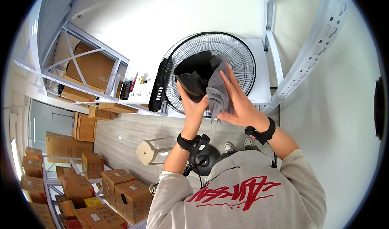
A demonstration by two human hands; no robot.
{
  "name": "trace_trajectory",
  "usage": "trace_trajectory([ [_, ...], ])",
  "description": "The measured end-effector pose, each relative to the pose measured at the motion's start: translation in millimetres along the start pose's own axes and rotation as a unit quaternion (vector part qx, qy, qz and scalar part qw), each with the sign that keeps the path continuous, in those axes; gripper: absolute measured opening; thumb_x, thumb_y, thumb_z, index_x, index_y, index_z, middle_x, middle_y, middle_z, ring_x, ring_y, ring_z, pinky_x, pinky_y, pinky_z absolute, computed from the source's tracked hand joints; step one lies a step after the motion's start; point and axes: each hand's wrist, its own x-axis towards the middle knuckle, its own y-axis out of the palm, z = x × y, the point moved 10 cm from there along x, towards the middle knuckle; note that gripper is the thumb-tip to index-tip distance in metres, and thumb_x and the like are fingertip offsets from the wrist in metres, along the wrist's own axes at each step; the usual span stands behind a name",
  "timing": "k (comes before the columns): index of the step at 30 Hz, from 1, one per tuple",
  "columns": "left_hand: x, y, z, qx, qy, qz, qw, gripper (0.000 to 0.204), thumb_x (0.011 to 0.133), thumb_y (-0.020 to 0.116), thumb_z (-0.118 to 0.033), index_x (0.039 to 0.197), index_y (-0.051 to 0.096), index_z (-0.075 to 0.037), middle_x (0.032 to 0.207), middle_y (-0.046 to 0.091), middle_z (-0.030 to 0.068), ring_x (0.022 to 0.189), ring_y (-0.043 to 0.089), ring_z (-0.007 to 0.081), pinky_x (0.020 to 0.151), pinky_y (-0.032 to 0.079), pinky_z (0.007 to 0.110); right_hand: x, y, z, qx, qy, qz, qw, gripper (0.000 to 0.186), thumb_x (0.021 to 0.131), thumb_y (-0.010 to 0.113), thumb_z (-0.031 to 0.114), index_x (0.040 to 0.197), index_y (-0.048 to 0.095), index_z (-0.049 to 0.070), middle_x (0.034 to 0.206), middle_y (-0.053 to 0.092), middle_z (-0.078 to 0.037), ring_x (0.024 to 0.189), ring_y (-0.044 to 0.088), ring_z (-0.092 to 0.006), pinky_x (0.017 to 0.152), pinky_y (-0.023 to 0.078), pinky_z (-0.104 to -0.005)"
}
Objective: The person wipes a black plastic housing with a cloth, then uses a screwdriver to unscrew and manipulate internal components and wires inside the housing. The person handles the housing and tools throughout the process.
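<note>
My left hand [191,110] is closed round the lower left side of a black hollow plastic cover [190,83], lifted over a round black wire fan guard [246,63]. A grey cloth [219,93] lies against the cover's right side, and my right hand [239,101] grips it, fingers along its outer edge and thumb underneath. The cover is tilted, with its dark inside partly showing. Beneath both hands, the fan guard rests on a white table [261,67]. To its left lies a long black slotted plastic part [160,85].
Left on the table are a black bit rack [126,90], a red-handled tool [134,82] and small loose parts. Metal shelf posts [312,59] flank the table. A round black base [208,156] and a cream stool [146,152] stand on the floor, with cartons [131,198] on lower-left shelving.
</note>
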Motion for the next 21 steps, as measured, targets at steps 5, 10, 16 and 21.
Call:
trace_trajectory([
  [5,-3,-1,-3,-0.146,-0.057,0.01,0.988,0.108,0.072,0.084,-0.029,0.152,0.015,-0.004,0.141,0.038,0.013,0.129,0.041,0.0232,0.107,0.036,0.036,-3,-11,-34,0.205,0.065,0.039,0.976,0.062,0.102,0.049,0.035,0.151,0.03,0.002,0.156,0.03,-0.017,0.144,0.03,-0.0296,0.117,0.025,-0.0401],
  [10,-7,15,-23,-0.009,0.046,0.058,0.997,0.124,0.062,0.09,-0.042,0.149,0.012,0.0,0.142,0.032,0.0147,0.131,0.036,0.0255,0.109,0.032,0.039,-14,-1,-76,0.236,0.157,-0.078,0.956,0.058,0.105,0.042,0.034,0.152,0.028,0.003,0.154,0.035,-0.012,0.142,0.034,-0.0237,0.117,0.025,-0.0364],
  [16,-22,20,-25,0.117,0.129,0.08,0.981,0.134,0.052,0.093,-0.04,0.148,0.01,0.004,0.146,0.026,0.0193,0.136,0.032,0.0281,0.112,0.029,0.04,-35,29,-105,0.515,0.2,-0.107,0.826,0.059,0.106,0.038,0.038,0.151,0.027,0.001,0.149,0.041,-0.012,0.14,0.034,-0.0205,0.117,0.025,-0.0348],
  [21,-32,23,9,0.068,0.048,0.162,0.983,0.133,0.055,0.091,-0.042,0.149,0.008,0.003,0.147,0.03,0.0182,0.136,0.036,0.0302,0.113,0.031,0.043,-63,19,-106,0.281,0.157,-0.045,0.946,0.056,0.1,0.054,0.024,0.149,0.033,0.006,0.145,0.045,-0.01,0.128,0.048,-0.0219,0.111,0.039,-0.0353],
])
